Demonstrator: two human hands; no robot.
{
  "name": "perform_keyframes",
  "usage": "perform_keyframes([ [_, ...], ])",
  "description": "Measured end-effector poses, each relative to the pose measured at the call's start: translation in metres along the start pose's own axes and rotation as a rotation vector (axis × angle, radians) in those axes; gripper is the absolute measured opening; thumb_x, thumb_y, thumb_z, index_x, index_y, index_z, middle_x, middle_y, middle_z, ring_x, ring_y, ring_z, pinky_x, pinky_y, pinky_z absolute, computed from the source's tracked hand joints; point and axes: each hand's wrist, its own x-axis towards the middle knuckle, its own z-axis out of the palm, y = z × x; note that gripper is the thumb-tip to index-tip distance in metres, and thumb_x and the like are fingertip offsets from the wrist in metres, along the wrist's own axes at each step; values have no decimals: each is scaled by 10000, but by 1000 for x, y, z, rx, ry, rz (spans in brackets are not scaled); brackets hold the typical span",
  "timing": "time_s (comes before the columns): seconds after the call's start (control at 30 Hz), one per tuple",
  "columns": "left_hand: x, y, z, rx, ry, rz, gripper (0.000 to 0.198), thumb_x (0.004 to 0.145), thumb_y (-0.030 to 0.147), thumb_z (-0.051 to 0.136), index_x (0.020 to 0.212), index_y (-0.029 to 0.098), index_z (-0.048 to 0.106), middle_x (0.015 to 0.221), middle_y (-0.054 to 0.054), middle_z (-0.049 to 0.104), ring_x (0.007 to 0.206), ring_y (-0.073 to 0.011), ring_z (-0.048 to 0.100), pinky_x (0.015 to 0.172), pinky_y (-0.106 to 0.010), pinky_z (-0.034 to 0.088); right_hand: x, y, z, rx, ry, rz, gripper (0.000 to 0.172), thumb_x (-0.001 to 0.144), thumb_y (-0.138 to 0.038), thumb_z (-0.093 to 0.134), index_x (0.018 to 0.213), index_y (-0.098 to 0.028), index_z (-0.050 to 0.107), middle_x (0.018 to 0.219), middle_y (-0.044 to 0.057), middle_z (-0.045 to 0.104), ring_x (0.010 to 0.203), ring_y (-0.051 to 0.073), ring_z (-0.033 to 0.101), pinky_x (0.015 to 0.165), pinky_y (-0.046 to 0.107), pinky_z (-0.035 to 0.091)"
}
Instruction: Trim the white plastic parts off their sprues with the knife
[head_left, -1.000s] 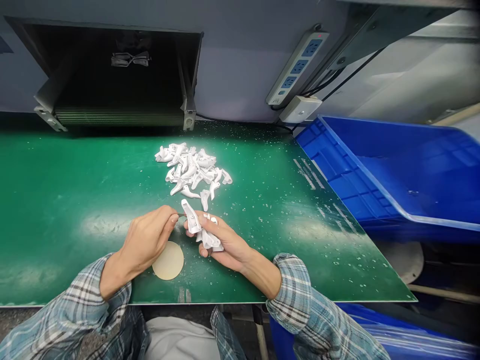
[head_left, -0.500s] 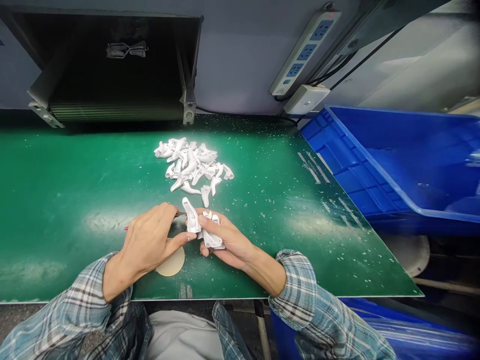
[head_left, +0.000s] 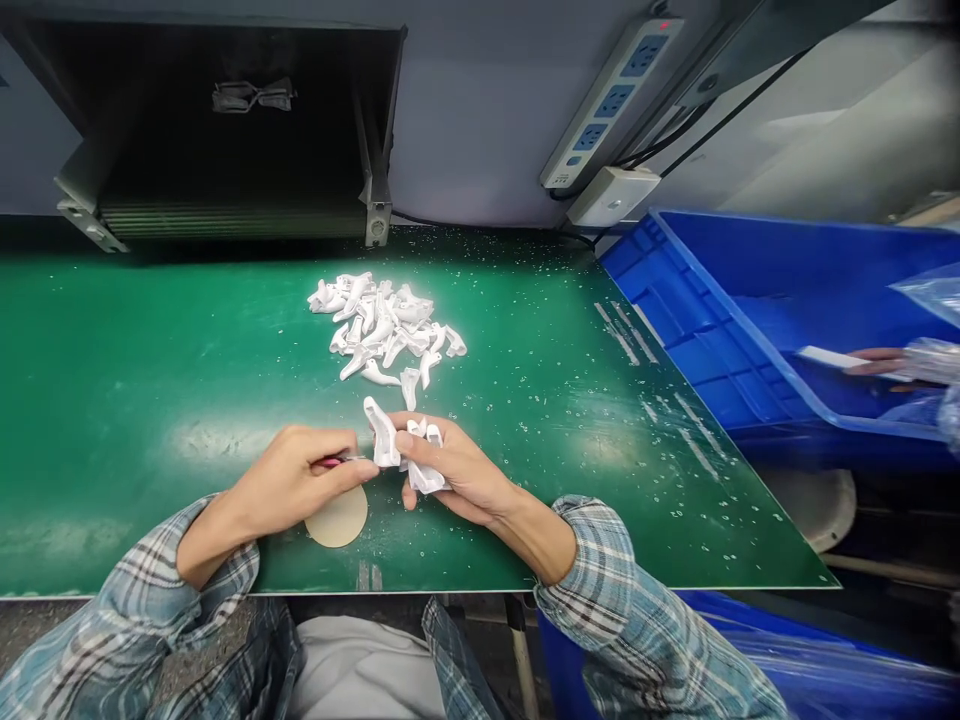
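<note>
White moulded plastic parts sit gripped in my right hand, fingers curled closed around them, while my left hand pinches a pink-handled tool against them. A slip of that tip could catch my fingers or drop a part. A loose pile of parts lies just ahead on the green bench mat, with open mat leftward and a blue crate rightward.

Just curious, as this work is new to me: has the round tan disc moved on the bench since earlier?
No. The round tan disc sits in the same spot relative to the bench's front edge; only the head camera's view shifted.
</note>
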Motion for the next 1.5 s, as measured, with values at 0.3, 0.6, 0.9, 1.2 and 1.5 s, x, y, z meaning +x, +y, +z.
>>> perform_keyframes([
  [0.3, 43, -35, -27, 352, 259, -149, 304, 1006, 429, 527, 1204, 257, 681, 995, -29, 761, 798, -194, 665, 710, -276, 443, 7, 1, -6, 254, 104, -95, 371, 846, -440, 790, 1131, -212, 722, 1155, 67, 733, 1036, 220, 729, 521, 207, 617],
  [0.6, 103, -50, -36, 479, 178, -26, 181, 955, 331, 584, 1034, 237, 717, 1010, -61, 772, 886, -234, 692, 716, -280, 442, 13, -2, -12, 30, 270, -162, 403, 749, -458, 897, 944, -188, 672, 720, -22, 603, 701, 139, 631, 423, 169, 532],
  [0.9, 21, 5, 10, 269, 403, 153, 68, 952, 283, 611, 953, 215, 611, 774, 24, 699, 612, -110, 605, 586, -212, 450, 7, 3, -1, -565, 260, -466, 290, 836, -317, 813, 1118, -260, 773, 1004, 41, 732, 655, 135, 596, 497, 228, 465],
  [1.2, 9, 2, 9, 302, 361, 311, 292, 1026, 462, 575, 898, 200, 583, 694, 35, 624, 548, -94, 505, 554, -211, 386, 3, 1, -6, -775, 249, -760, 129, 901, -253, 753, 1007, -289, 816, 1006, 59, 757, 954, 231, 675, 887, 388, 523],
  [1.5, 7, 3, 17, 149, 204, 250, 332, 1064, 404, 480, 804, 200, 502, 646, 57, 535, 548, -94, 419, 552, -214, 328, 0, 5, -4, -798, 264, -801, 132, 919, -291, 760, 1033, -308, 823, 964, 56, 756, 882, 218, 678, 827, 371, 542],
])
